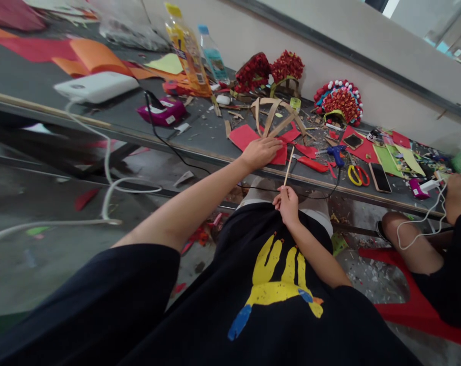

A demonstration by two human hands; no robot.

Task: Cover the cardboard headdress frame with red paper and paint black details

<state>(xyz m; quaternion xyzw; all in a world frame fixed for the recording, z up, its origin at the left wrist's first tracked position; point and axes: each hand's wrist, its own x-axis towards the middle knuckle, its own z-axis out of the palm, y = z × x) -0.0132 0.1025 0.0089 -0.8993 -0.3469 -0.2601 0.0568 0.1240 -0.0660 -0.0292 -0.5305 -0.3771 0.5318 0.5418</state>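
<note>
Two bottles stand left on the littered grey tabletop along a pale wall; my left hand rests over red paper and cardboard strips, its grip I cannot tell; my right hand pinches a thin stick; farther right, a red stool.

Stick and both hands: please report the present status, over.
Left hand on red paper. Right hand grips stick. Glue gun, scissors to the right of stick.

Right hand holding thin stick (slightly tilted); left hand over red paper, blue glue gun nearby.
</note>
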